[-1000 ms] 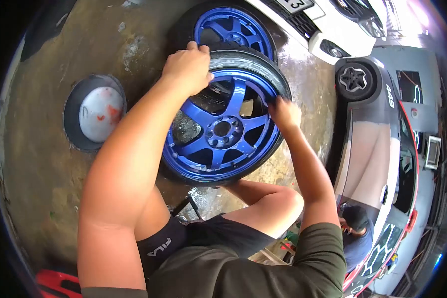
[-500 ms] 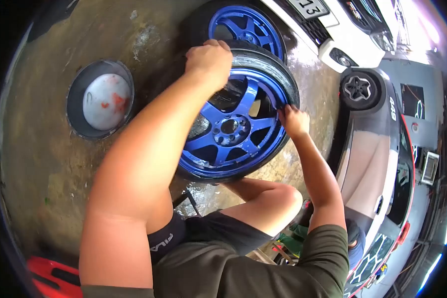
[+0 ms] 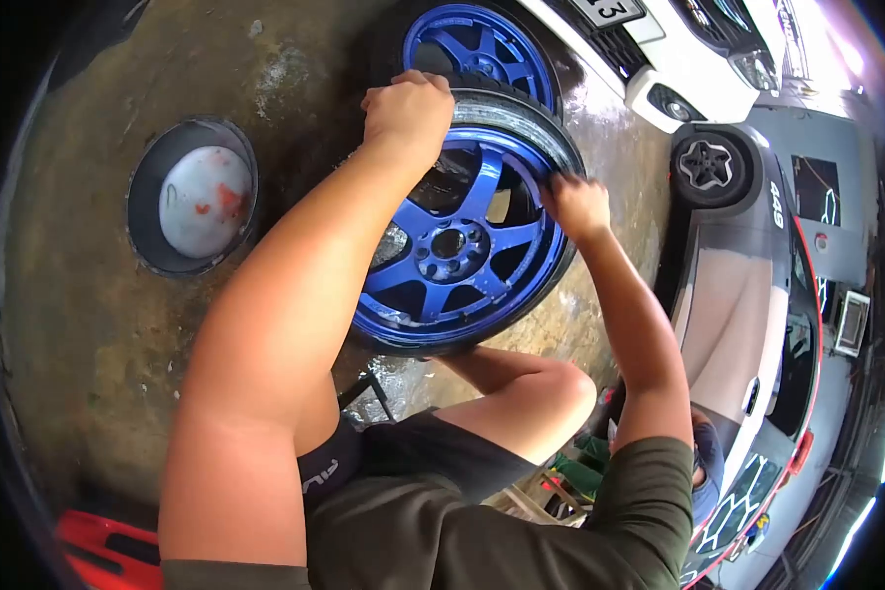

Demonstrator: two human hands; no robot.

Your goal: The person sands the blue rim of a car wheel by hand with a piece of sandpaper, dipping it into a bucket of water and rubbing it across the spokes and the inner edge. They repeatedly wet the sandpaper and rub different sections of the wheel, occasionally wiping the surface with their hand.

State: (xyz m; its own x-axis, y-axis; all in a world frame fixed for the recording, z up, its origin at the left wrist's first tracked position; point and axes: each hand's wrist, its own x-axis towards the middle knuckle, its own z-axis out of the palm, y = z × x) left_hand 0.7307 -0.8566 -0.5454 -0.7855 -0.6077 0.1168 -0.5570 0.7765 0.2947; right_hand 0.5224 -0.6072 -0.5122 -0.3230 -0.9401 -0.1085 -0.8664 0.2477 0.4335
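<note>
Blue wheel (image 3: 468, 218) with mounted tyre (image 3: 511, 110), ahead of the wearer's bare leg (image 3: 546, 398).
From my remote station I see the left hand (image 3: 408, 113) grasping the tyre's edge and the right hand (image 3: 575, 205) curled against the wheel, contents hidden; 2nd blue wheel (image 3: 487, 44) behind, grey bucket (image 3: 146, 231) leftward.

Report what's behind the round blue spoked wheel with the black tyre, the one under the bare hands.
A second blue spoked wheel shows past the front wheel. The front black tyre and the left hand cover the second wheel's near edge, which cannot be seen.
</note>
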